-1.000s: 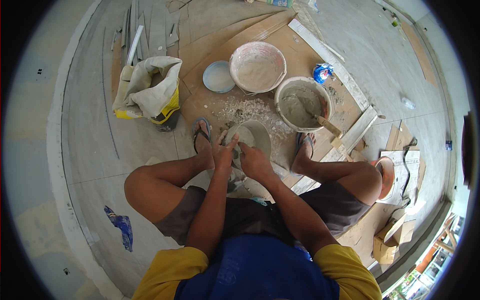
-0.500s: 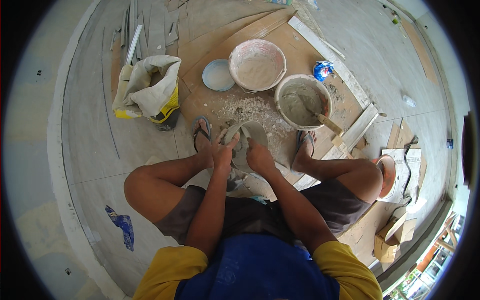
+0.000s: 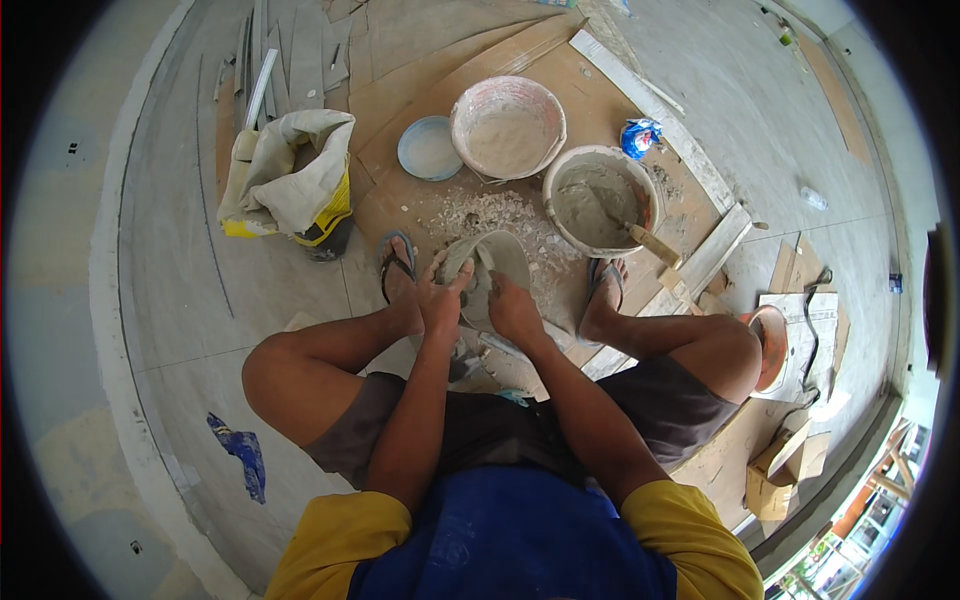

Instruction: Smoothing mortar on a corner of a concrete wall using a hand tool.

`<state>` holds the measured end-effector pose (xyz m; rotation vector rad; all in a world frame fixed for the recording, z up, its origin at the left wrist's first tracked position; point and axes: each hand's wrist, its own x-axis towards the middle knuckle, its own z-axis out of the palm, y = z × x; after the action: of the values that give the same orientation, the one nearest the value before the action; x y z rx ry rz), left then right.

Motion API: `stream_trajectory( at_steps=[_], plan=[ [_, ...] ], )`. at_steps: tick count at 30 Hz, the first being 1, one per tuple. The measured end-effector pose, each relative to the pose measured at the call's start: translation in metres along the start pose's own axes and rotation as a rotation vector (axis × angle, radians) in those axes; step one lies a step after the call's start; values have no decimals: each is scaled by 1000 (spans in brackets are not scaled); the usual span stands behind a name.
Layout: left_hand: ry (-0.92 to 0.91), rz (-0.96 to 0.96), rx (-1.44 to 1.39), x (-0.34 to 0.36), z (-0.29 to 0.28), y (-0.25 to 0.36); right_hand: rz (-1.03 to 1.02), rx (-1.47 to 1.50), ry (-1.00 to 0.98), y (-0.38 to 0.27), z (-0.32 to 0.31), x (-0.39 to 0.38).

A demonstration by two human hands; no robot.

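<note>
Between my feet a grey, mortar-smeared bucket is tilted with its mouth upward. My left hand grips its left rim, fingers outside and thumb over the edge. In my right hand, closed near the bucket's right side, is a narrow pale scraper that reaches into the bucket against the inner wall. Its handle is hidden by my fingers. Ahead to the right stands a round tub of wet grey mortar, with a wooden-handled trowel resting in it.
A whitish bucket and a pale blue lid lie ahead on cardboard. An open sack stands to the left. Dry crumbs litter the cardboard beyond the bucket. A blue packet sits beyond the mortar tub.
The scraper and my right hand have shifted slightly within the bucket, and the bucket's mouth appears turned a little. My left hand keeps its grip on the rim.
</note>
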<state>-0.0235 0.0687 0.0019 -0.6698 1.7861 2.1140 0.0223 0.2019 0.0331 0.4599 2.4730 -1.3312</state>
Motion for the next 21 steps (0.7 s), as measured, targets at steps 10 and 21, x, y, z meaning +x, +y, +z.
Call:
stream_trajectory(
  at_steps=[10,21],
  plan=[
    [24,166,243,-18,17,18,75,97,17,21,4,8],
    [-698,270,703,43,-77,-2,-61,148,-42,-8,10,-10]
  ],
)
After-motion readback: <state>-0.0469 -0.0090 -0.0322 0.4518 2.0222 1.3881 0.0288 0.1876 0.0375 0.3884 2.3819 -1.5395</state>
